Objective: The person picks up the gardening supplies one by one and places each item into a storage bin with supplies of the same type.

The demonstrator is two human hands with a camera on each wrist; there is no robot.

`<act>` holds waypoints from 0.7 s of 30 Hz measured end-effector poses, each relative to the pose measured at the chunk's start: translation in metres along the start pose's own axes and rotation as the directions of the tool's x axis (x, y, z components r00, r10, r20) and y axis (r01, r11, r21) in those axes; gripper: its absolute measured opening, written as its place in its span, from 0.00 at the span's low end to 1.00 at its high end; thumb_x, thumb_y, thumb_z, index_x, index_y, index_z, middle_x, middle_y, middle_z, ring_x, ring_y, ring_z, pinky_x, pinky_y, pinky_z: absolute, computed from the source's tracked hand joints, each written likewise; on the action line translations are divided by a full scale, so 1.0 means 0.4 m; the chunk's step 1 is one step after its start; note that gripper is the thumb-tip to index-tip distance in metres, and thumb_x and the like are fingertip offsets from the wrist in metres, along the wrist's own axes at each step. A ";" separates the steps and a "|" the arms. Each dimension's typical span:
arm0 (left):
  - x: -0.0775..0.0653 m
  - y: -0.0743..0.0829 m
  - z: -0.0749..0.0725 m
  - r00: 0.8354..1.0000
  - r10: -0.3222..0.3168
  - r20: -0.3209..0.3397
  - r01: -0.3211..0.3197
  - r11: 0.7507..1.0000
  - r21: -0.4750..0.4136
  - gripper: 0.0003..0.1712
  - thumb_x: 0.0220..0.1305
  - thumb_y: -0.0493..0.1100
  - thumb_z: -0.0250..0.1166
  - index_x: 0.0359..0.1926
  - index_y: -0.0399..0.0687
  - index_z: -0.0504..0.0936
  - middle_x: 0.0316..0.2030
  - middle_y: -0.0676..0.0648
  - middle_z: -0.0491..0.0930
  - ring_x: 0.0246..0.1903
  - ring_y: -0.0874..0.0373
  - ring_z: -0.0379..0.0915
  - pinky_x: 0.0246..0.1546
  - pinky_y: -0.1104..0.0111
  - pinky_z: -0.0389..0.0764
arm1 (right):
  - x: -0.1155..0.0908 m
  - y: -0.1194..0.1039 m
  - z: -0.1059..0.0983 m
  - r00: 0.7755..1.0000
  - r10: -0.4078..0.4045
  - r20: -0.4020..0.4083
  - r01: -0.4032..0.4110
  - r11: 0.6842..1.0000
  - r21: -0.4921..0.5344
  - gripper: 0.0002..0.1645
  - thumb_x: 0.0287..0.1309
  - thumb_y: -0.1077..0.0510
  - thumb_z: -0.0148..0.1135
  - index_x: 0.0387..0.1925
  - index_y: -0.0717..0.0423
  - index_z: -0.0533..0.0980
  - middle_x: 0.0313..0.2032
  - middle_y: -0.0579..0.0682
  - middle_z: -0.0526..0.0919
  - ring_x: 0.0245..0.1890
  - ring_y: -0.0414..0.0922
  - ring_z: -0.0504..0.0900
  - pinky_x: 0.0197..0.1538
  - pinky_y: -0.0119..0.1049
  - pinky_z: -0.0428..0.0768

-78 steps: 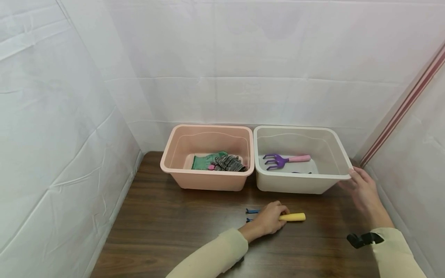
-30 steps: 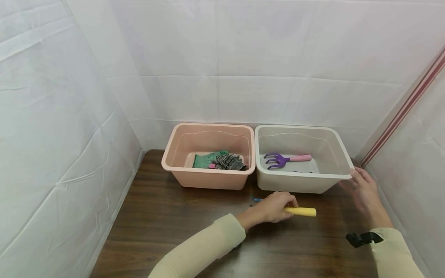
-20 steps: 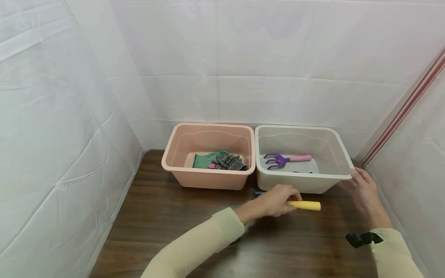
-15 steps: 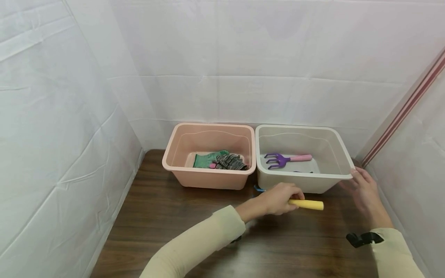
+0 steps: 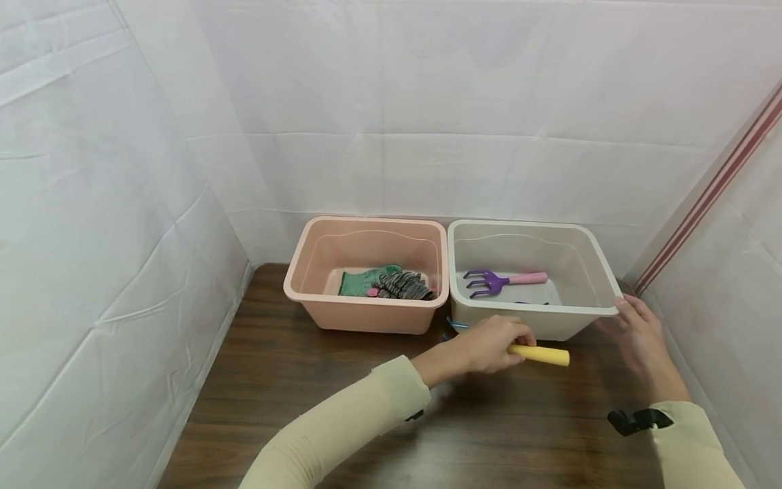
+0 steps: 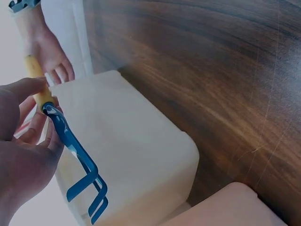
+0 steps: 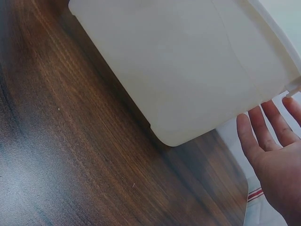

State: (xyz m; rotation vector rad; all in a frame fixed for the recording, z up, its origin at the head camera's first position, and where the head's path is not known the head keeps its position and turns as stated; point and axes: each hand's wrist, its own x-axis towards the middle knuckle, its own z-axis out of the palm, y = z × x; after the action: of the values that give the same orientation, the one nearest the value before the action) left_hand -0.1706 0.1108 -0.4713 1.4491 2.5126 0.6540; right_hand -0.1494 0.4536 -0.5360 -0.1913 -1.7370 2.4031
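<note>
My left hand [image 5: 489, 343] holds a small hand cultivator by its yellow handle [image 5: 540, 354], close in front of the white bin [image 5: 531, 309]. In the left wrist view the thumb and fingers wrap the handle near the neck, and the blue tines [image 6: 77, 150] hang down past the palm. My right hand [image 5: 641, 336] is at the white bin's front right corner. From the right wrist view, its extended fingers [image 7: 270, 125] touch the outer wall below the rim. Inside this bin lies a purple cultivator with a pink handle [image 5: 527, 278]; another dark item there is mostly hidden by the front wall.
A pink bin [image 5: 366, 316] stands left of the white one, rims side by side. In it are a green glove [image 5: 360, 280] and a grey-black striped glove [image 5: 404, 286]. Both bins stand on a dark wooden table [image 5: 275, 380], with white sheeting [image 5: 427, 170] behind and at the sides.
The left hand has gripped the yellow-handled cultivator on the table, lifted it and carried it forward and right, up to the white bin's front. My right hand has stayed at the corner.
</note>
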 end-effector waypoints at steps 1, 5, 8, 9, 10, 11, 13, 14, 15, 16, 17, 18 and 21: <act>0.001 0.001 -0.003 1.000 0.004 -0.001 -0.004 1.000 0.004 0.15 0.73 0.45 0.72 0.57 0.53 0.87 0.48 0.57 0.82 0.41 0.72 0.73 0.45 0.84 0.73 | 0.000 0.001 0.000 1.000 -0.001 -0.002 0.001 1.000 -0.006 0.16 0.80 0.59 0.58 0.63 0.59 0.75 0.56 0.44 0.84 0.54 0.39 0.87 0.48 0.36 0.89; 0.003 0.005 -0.016 1.000 0.007 0.001 -0.007 1.000 0.017 0.15 0.72 0.45 0.72 0.57 0.54 0.87 0.48 0.59 0.81 0.41 0.72 0.73 0.46 0.84 0.73 | 0.002 0.004 0.000 1.000 -0.010 0.000 0.010 1.000 0.005 0.15 0.80 0.60 0.58 0.62 0.60 0.76 0.55 0.44 0.85 0.52 0.38 0.87 0.47 0.37 0.89; 0.007 0.008 -0.027 1.000 0.006 0.006 -0.006 1.000 0.026 0.15 0.73 0.46 0.72 0.57 0.54 0.86 0.48 0.59 0.81 0.41 0.72 0.73 0.46 0.83 0.73 | 0.003 0.004 0.000 1.000 -0.014 0.008 0.014 0.999 0.044 0.13 0.80 0.62 0.57 0.59 0.60 0.78 0.54 0.45 0.86 0.50 0.39 0.88 0.47 0.38 0.89; 0.008 0.009 -0.031 1.000 0.006 0.007 -0.006 1.000 0.023 0.14 0.73 0.46 0.72 0.57 0.54 0.86 0.48 0.59 0.81 0.41 0.72 0.73 0.46 0.83 0.73 | 0.003 0.004 0.000 1.000 -0.013 0.009 0.013 0.999 0.053 0.13 0.80 0.62 0.57 0.59 0.60 0.78 0.54 0.46 0.86 0.50 0.39 0.89 0.47 0.38 0.90; 0.009 0.009 -0.035 1.000 0.008 0.007 -0.008 1.000 0.021 0.14 0.72 0.45 0.72 0.57 0.54 0.87 0.48 0.59 0.82 0.41 0.72 0.74 0.46 0.83 0.73 | 0.003 0.004 -0.001 1.000 -0.011 0.009 0.011 0.998 0.059 0.12 0.80 0.62 0.57 0.59 0.60 0.78 0.54 0.46 0.86 0.50 0.39 0.89 0.47 0.39 0.90; 0.011 0.009 -0.039 1.000 0.011 0.005 -0.011 1.000 0.023 0.14 0.72 0.45 0.72 0.57 0.54 0.87 0.48 0.58 0.82 0.42 0.71 0.74 0.47 0.83 0.73 | 0.003 0.004 -0.001 1.000 -0.008 0.007 0.007 0.998 0.058 0.12 0.80 0.62 0.57 0.59 0.60 0.78 0.54 0.46 0.86 0.50 0.39 0.89 0.47 0.39 0.90; 0.012 0.010 -0.047 1.000 0.013 0.003 -0.013 1.000 0.015 0.14 0.72 0.45 0.72 0.56 0.53 0.87 0.48 0.57 0.82 0.43 0.71 0.74 0.46 0.84 0.73 | 0.001 0.004 -0.002 1.000 0.001 -0.002 -0.001 0.999 0.039 0.13 0.80 0.61 0.57 0.60 0.59 0.78 0.55 0.45 0.85 0.50 0.38 0.88 0.47 0.38 0.90; 0.013 0.011 -0.051 1.000 0.017 0.001 -0.017 1.000 0.012 0.14 0.72 0.45 0.72 0.56 0.53 0.87 0.48 0.57 0.82 0.43 0.70 0.74 0.46 0.84 0.73 | 0.001 0.004 -0.003 1.000 0.006 -0.007 -0.006 1.000 0.025 0.14 0.80 0.60 0.58 0.60 0.59 0.77 0.55 0.44 0.85 0.50 0.38 0.88 0.47 0.38 0.89; 0.015 0.012 -0.055 1.000 0.021 0.000 -0.021 1.000 0.009 0.14 0.72 0.44 0.72 0.56 0.53 0.87 0.48 0.56 0.82 0.43 0.70 0.74 0.46 0.84 0.73 | 0.000 0.004 -0.003 1.000 0.011 -0.012 -0.010 1.000 0.013 0.15 0.80 0.59 0.58 0.61 0.58 0.77 0.56 0.44 0.84 0.51 0.38 0.87 0.47 0.37 0.89; 0.016 0.012 -0.059 1.000 0.023 -0.001 -0.023 1.000 0.009 0.14 0.72 0.44 0.72 0.56 0.52 0.87 0.49 0.56 0.82 0.43 0.70 0.75 0.46 0.84 0.73 | 0.000 0.004 -0.004 1.000 0.014 -0.017 -0.014 1.000 0.001 0.16 0.80 0.58 0.59 0.62 0.58 0.76 0.56 0.44 0.84 0.51 0.37 0.87 0.47 0.37 0.89; 0.017 0.013 -0.062 1.000 0.024 0.000 -0.024 1.000 0.010 0.14 0.73 0.45 0.71 0.57 0.53 0.87 0.49 0.56 0.82 0.43 0.70 0.74 0.46 0.84 0.73 | 0.000 0.004 -0.004 1.000 0.016 -0.020 -0.016 1.000 -0.013 0.17 0.80 0.57 0.59 0.63 0.58 0.75 0.56 0.44 0.83 0.52 0.37 0.87 0.47 0.37 0.89; 0.019 0.013 -0.066 1.000 0.024 0.003 -0.024 1.000 0.006 0.14 0.73 0.45 0.71 0.57 0.53 0.87 0.49 0.56 0.81 0.42 0.70 0.74 0.46 0.84 0.73 | 0.001 0.004 -0.004 1.000 0.016 -0.022 -0.016 1.000 -0.022 0.18 0.80 0.57 0.59 0.64 0.58 0.75 0.57 0.44 0.83 0.52 0.37 0.87 0.47 0.37 0.89; 0.026 0.013 -0.075 0.999 0.038 0.001 -0.038 0.999 0.006 0.14 0.73 0.45 0.71 0.57 0.53 0.87 0.48 0.56 0.81 0.42 0.70 0.74 0.46 0.84 0.73 | 0.003 0.006 -0.004 1.000 0.011 -0.016 -0.012 1.000 -0.027 0.20 0.80 0.57 0.59 0.66 0.59 0.73 0.58 0.44 0.82 0.53 0.37 0.86 0.48 0.37 0.89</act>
State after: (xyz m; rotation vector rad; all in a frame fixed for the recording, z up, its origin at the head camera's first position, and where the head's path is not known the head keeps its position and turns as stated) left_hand -0.1825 0.1132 -0.4416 1.5018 2.4947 0.6524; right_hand -0.1502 0.4548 -0.5387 -0.2238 -1.7674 2.3804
